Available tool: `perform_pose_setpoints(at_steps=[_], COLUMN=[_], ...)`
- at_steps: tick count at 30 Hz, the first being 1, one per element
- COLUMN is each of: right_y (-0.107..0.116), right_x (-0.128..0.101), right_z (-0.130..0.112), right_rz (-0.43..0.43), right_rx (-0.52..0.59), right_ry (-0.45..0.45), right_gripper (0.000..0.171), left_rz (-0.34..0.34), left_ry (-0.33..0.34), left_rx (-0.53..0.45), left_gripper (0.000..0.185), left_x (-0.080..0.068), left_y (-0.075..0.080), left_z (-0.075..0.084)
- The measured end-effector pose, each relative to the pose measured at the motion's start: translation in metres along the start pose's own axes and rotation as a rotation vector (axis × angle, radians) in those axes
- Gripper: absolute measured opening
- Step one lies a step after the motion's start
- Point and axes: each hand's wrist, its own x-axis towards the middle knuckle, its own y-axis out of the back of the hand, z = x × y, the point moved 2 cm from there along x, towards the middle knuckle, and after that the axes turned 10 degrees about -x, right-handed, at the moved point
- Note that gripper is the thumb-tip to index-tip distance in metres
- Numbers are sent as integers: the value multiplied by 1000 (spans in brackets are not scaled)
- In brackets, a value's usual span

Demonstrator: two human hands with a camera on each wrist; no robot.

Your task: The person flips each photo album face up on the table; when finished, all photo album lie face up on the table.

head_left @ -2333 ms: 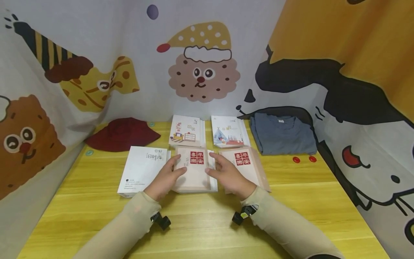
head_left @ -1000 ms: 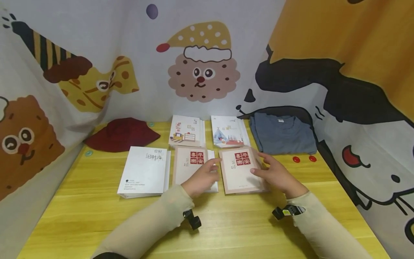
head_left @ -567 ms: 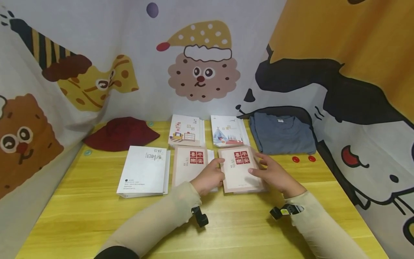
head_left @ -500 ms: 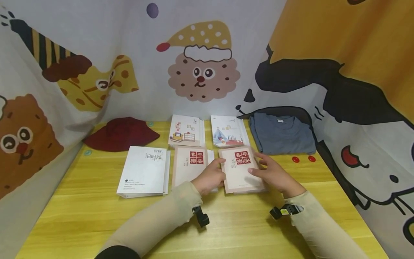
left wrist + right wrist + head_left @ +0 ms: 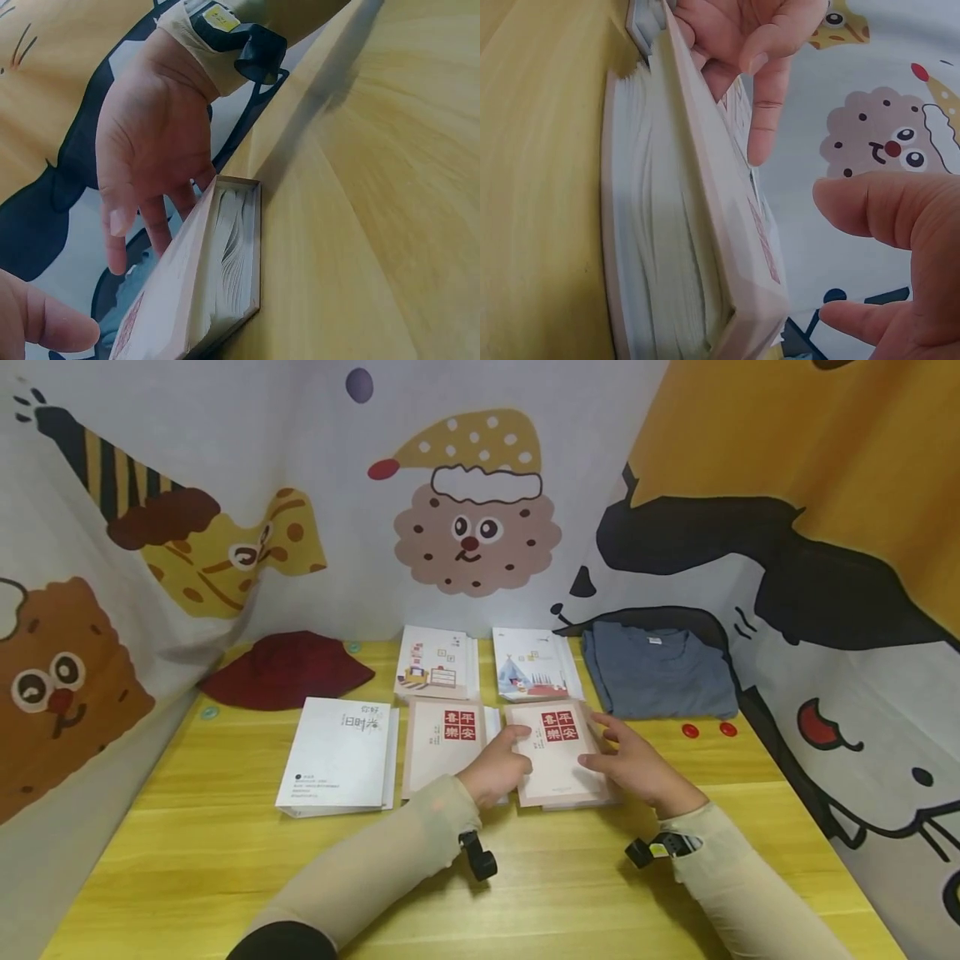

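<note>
Two thick beige books with red square lettering lie on the table, a middle book and a right-hand book. My left hand is at the left edge of the right-hand book, its index finger reaching over the cover. Across from it, my right hand stands at the opposite edge, fingers spread along the side and thumb over the cover. In the left wrist view the right hand shows loosely straight fingers beside the book. The right wrist view shows fanned pages and the left hand behind the cover.
A white book lies left of the beige pair. Behind stand two illustrated white books, one with a room scene and one with a tent. A dark red hat and a folded blue-grey shirt flank them. A printed curtain hangs behind.
Both hands have moved right from the middle beige book to the right-hand one. My left hand has since slid a little further right over its left edge, and that book has shifted slightly left.
</note>
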Motion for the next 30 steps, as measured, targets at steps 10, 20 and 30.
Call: perform_pose_setpoints(at_steps=[10,20,30], right_y=[-2,-7,-8], right_x=[1,4,-3], right_z=[1,1,-12], right_rz=[-6,-47,-8], right_rx=[-43,-19,5], right_ry=[57,87,145], right_gripper=[88,73,59], left_rz=[-12,-49,-73], left_ry=[10,-42,-152], left_rx=[-33,18,-22], left_gripper=[77,74,66], left_x=[5,-2,-15], left_y=[1,3,5], left_z=[-1,7,24])
